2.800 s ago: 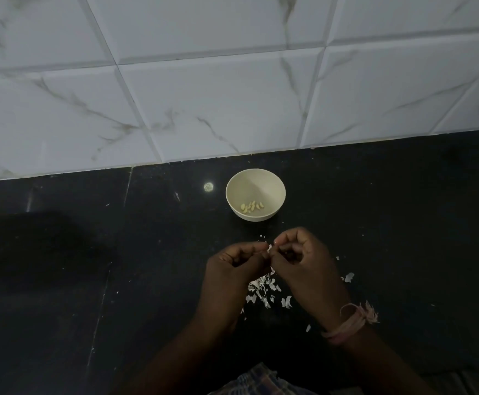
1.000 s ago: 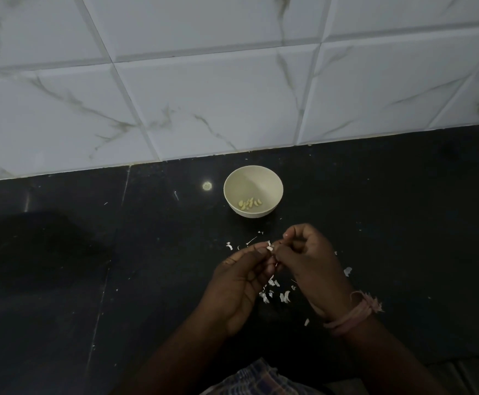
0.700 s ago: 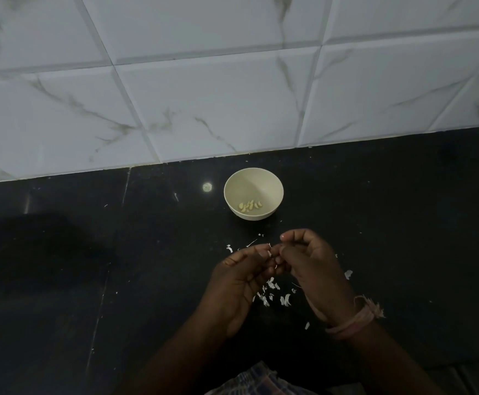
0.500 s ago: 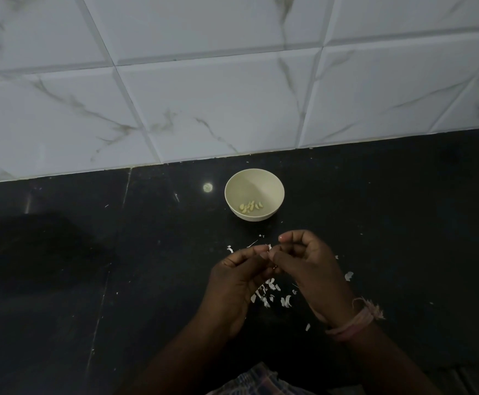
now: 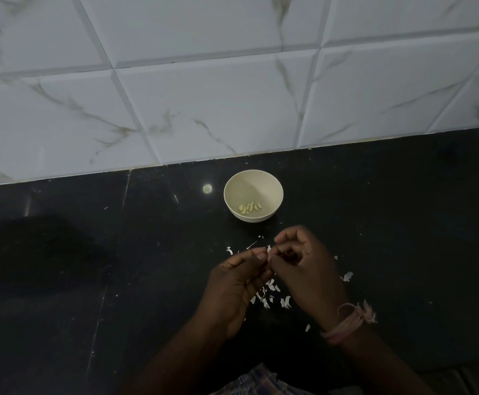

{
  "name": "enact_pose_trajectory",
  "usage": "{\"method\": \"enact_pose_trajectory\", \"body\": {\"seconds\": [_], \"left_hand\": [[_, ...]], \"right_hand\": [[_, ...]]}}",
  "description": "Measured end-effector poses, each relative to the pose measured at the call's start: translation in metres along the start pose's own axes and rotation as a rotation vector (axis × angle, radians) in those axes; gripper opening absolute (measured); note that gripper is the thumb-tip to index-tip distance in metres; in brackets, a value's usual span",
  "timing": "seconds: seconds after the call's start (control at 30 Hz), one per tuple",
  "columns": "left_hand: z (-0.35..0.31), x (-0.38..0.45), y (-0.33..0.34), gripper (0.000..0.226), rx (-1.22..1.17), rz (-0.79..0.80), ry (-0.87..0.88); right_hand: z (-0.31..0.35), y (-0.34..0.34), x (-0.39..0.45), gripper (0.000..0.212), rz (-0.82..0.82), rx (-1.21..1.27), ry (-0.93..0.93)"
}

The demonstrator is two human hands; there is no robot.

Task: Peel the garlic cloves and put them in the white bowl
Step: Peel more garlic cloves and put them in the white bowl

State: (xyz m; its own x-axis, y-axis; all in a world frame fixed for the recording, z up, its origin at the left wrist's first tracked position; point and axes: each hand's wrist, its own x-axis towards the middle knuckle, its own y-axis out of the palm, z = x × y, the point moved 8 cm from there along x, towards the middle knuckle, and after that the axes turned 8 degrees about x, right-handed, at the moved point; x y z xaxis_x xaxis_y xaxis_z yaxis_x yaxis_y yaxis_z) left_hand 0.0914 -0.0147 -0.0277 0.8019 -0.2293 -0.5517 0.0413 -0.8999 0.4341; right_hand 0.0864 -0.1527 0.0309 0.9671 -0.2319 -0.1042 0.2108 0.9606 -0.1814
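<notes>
Left hand [image 5: 237,283] fingers pinch a garlic clove [image 5: 268,249], likely to steady it while the right hand [image 5: 304,269] fingers, curled onto the same clove, strip skin. The clove is mostly hidden; only a pale tip shows. Both work over the peel scraps [image 5: 269,295], so waste drops in one spot on the counter [image 5: 147,280]. White bowl [image 5: 253,195], peeled cloves [image 5: 249,208] inside, sits just beyond: short clear reach, wall tiles [image 5: 232,95] well behind.

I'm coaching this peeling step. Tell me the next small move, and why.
Probably pull the last skin free: the left hand and right hand pinch a small garlic clove showing a white flake, short of the round white bowl holding peeled cloves.
</notes>
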Motion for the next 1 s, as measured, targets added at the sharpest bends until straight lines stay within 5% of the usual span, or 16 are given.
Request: {"method": "enact_pose_trajectory", "body": {"seconds": [0.1,0.3,0.47,1.0], "left_hand": [[0.002,0.001,0.0,0.034,-0.009,-0.002,-0.007],[0.001,0.009,0.007,0.025,-0.084,-0.009,-0.042],[-0.011,0.04,-0.004,0.007,-0.224,-0.149,-0.091],[-0.051,0.094,-0.004,0.009,0.181,-0.476,0.057]], "right_hand": [[-0.008,0.003,0.002,0.026,-0.037,0.057,0.047],[-0.016,0.009,0.009,0.022,-0.075,0.175,0.102],[-0.03,-0.008,0.016,0.018,-0.263,0.269,0.158],[-0.075,-0.021,0.007,0.01,-0.27,0.18,0.266]]}}
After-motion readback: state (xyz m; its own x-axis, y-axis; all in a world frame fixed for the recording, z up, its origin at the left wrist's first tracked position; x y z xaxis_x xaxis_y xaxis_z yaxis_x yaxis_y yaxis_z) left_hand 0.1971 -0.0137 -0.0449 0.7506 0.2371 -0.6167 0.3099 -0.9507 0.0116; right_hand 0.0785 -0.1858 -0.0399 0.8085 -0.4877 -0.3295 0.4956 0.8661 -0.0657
